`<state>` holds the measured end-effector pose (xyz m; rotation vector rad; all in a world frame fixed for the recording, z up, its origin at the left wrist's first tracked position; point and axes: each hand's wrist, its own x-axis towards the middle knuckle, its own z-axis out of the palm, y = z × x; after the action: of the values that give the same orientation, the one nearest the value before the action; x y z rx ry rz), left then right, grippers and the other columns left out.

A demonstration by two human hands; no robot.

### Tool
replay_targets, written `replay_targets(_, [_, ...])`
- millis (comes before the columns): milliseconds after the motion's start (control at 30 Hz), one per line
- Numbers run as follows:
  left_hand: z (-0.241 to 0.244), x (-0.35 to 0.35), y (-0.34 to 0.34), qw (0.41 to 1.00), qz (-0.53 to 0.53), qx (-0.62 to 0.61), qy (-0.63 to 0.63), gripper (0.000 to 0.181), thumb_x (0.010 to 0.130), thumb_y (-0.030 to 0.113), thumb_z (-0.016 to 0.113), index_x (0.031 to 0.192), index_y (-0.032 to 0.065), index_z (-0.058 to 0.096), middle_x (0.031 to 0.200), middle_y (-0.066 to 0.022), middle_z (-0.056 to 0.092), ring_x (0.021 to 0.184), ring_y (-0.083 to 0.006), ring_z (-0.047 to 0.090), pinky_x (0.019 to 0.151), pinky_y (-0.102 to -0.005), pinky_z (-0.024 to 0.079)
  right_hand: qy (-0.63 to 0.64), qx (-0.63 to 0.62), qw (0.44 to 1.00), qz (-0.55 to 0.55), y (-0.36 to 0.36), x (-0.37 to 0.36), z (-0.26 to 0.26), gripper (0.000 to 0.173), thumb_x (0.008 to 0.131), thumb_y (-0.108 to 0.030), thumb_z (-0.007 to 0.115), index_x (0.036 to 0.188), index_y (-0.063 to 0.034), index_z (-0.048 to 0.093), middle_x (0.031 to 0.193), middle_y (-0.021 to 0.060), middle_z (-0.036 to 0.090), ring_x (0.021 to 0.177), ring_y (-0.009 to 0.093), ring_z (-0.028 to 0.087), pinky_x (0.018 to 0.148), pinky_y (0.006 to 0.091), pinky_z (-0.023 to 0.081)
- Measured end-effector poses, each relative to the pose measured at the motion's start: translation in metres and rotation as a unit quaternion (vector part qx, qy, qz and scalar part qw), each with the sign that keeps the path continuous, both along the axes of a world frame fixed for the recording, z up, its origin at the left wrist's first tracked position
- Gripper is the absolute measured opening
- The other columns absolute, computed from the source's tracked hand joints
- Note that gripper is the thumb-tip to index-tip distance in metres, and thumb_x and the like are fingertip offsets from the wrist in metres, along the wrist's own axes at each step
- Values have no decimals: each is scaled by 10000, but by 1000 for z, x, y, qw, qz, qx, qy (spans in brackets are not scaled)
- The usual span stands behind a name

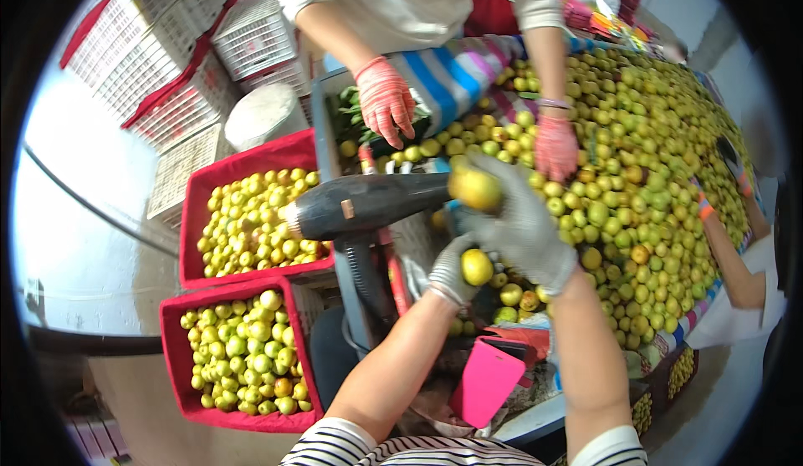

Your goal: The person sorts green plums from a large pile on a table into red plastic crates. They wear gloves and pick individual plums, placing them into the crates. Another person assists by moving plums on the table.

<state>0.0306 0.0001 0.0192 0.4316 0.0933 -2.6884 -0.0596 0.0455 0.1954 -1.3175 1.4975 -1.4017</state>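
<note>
My left hand (455,271), in a grey knit glove, holds a yellow-green fruit (477,267) near the middle of the view. Just above and to the right, my gloved right hand (517,224) has its fingers around another yellow fruit (478,188), which is blurred. That fruit is at the nozzle of a black hair dryer (370,204), whose handle points down. Whether fruit and nozzle touch, I cannot tell. A large heap of green and yellow fruit (627,202) spreads to the right of my hands.
Two red-lined crates (188,227) (169,353) of fruit stand at the left. Across from me, a co-worker's red-gloved hands (386,102) (556,146) are over the heap. A pink phone case (488,383) lies before me. Stacked crates (257,33) rise behind; another person's arm (731,252) reaches in at right.
</note>
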Motion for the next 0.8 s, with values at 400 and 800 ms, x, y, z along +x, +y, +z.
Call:
replay_targets(400, [27,-2,-1,995,12,53,-78,202,920,240,511,976,55,570,791,-77,602,707,-241,575,671,-400,513,670,230,698,-109,73,-110,-83,678,844,-451,576,1391,-90,405,1464,122,354,1374,286,283,1155,460,134])
replay_targets(800, [37,11,-5,996,83,-11,-41,254,914,300,534,988,75,626,810,-48,644,722,-197,605,677,-345,522,563,218,786,-130,-4,-68,-130,687,876,-475,504,1437,-122,323,1500,127,281,1380,301,261,1140,504,122])
